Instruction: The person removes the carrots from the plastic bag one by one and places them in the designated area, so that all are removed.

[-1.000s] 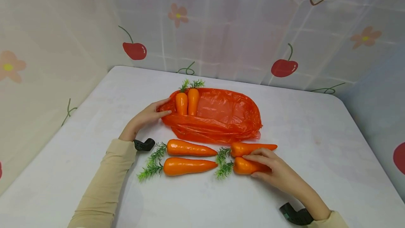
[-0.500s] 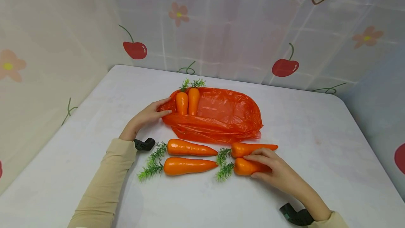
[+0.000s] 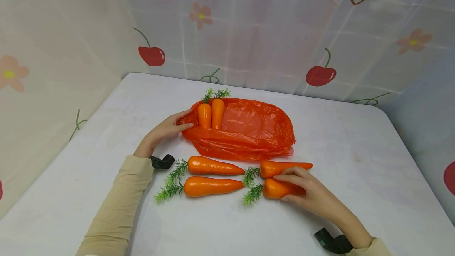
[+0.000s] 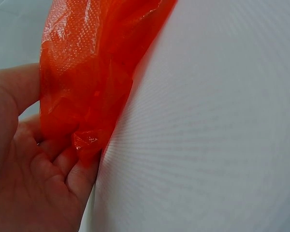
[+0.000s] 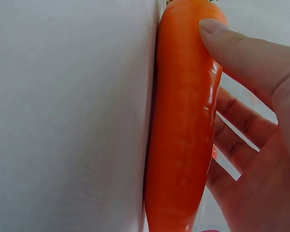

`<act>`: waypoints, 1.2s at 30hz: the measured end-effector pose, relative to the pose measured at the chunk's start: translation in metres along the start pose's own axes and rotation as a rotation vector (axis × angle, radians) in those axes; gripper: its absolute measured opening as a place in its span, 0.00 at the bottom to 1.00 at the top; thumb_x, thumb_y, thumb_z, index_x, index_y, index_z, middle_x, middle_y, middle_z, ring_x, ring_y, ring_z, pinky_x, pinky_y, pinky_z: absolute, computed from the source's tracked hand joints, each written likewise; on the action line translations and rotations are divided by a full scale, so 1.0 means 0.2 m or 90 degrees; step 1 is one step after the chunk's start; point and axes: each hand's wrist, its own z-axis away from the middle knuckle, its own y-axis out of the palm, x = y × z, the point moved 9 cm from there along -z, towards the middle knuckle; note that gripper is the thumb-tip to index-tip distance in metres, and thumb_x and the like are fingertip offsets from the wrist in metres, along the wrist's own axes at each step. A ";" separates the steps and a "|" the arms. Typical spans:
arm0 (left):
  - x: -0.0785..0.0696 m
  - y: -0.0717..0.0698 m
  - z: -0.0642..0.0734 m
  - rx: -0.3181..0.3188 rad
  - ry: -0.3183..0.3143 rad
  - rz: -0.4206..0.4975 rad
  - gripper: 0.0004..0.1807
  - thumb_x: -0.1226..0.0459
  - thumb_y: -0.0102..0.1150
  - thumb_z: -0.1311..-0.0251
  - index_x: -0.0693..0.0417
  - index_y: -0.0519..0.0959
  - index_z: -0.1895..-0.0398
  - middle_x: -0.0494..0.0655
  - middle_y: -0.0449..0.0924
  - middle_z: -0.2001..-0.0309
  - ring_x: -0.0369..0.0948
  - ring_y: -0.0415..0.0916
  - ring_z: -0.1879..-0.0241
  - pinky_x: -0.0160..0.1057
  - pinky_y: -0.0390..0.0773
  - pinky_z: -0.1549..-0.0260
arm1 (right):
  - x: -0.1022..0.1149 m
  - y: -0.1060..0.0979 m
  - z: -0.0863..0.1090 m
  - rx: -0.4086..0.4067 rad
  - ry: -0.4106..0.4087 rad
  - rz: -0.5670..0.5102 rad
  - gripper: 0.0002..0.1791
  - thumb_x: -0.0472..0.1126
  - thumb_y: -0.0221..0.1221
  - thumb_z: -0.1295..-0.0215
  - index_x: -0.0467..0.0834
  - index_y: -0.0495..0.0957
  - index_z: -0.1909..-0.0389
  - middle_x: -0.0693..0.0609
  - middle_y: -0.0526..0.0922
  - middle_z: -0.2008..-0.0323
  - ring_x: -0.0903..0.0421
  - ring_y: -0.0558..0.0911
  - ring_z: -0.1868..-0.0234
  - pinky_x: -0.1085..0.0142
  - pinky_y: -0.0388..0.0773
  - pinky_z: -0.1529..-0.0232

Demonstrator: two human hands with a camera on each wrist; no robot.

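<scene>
A: How are the hands set?
B: The left hand (image 3: 165,129) holds the left end of the red plastic bag (image 3: 257,117), thumb and fingers spread around its edge. The right hand (image 3: 309,189) grips an orange carrot (image 3: 274,189) between thumb and fingers.
A: Where is that carrot, going by the bag?
B: On the person's side of it, toward its right end, leafy top pointing left. Another carrot (image 3: 279,168) lies between it and the bag.
A: Any more?
B: A front pair of carrots (image 3: 213,187) lies on the white table (image 3: 362,153), before the bag's left half, tops also left. Two upright-looking carrots (image 3: 204,116) stand side by side inside the bag's left end, greens poking over the far rim; their lower ends are hidden.
</scene>
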 end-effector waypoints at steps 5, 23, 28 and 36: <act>0.00 0.00 0.00 0.001 -0.001 0.002 0.33 0.63 0.50 0.39 0.59 0.51 0.33 0.59 0.48 0.34 0.52 0.45 0.35 0.52 0.46 0.39 | 0.01 0.00 0.00 -0.002 -0.006 -0.006 0.24 0.46 0.66 0.53 0.58 0.75 0.51 0.64 0.70 0.54 0.62 0.68 0.52 0.67 0.73 0.56; 0.16 -0.02 -0.09 -0.017 0.013 -0.014 0.34 0.56 0.53 0.41 0.51 0.54 0.33 0.53 0.51 0.34 0.48 0.46 0.35 0.52 0.47 0.39 | 0.03 -0.01 0.00 -0.006 -0.014 -0.003 0.24 0.48 0.65 0.53 0.58 0.75 0.51 0.63 0.70 0.53 0.62 0.68 0.52 0.69 0.71 0.55; 0.17 -0.02 -0.09 -0.011 0.013 -0.014 0.34 0.55 0.53 0.41 0.50 0.54 0.33 0.52 0.50 0.33 0.48 0.45 0.35 0.51 0.46 0.39 | 0.04 -0.01 0.00 -0.020 -0.033 0.004 0.23 0.44 0.67 0.54 0.55 0.77 0.53 0.62 0.71 0.55 0.61 0.69 0.54 0.70 0.72 0.57; 0.14 -0.02 -0.08 -0.010 0.011 -0.014 0.34 0.57 0.53 0.41 0.52 0.53 0.33 0.54 0.51 0.34 0.49 0.47 0.36 0.52 0.47 0.39 | 0.03 -0.01 0.00 -0.025 -0.022 0.015 0.23 0.43 0.67 0.55 0.55 0.77 0.54 0.63 0.71 0.55 0.61 0.69 0.54 0.69 0.73 0.57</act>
